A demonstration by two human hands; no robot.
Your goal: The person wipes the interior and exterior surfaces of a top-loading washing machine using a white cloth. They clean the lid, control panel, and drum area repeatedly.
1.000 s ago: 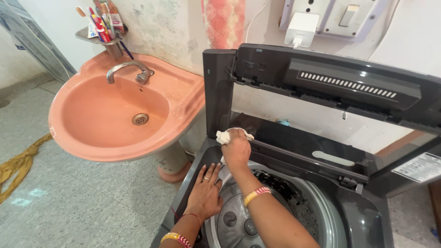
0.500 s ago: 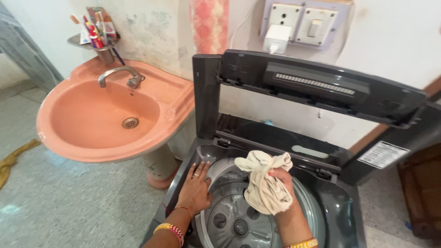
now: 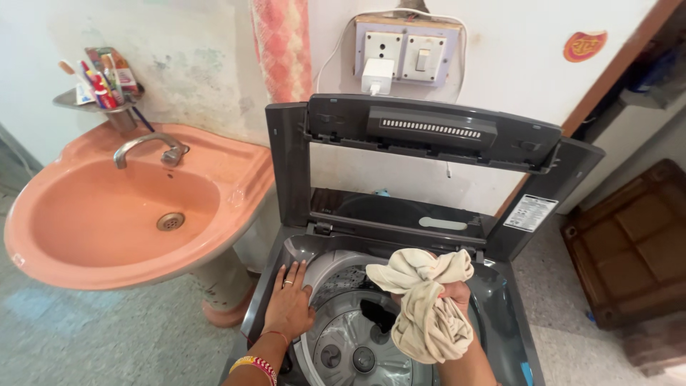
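Cloth, a crumpled cream rag, hung bunched in our right hand, whose fingers were closed tight around its upper folds. We held it over the right half of the open drum of the dark grey top-loading washing machine, clear of the drum's rim, its loose end drooping toward the steel tub below. Our left hand lay flat, fingers spread and gripping nothing, on the machine's left top edge, fingertips touching the pale inner ring of the opening. A ring sat on one finger, and a red thread and a beaded bangle on that wrist.

We saw the lid folded upright behind the opening, so the room above the drum was open between our two hands and the lid's hinge line. On the left, the salmon-pink washbasin on its pedestal stood just beside the machine, its rim near the machine's left corner, leaving only a narrow gap. A steel tap and a small shelf of toothbrushes sat at the basin's back. On the wall above the lid were a switchboard with a white charger plugged in. To the right, a brown wooden panel lay on the floor, well apart from the machine.
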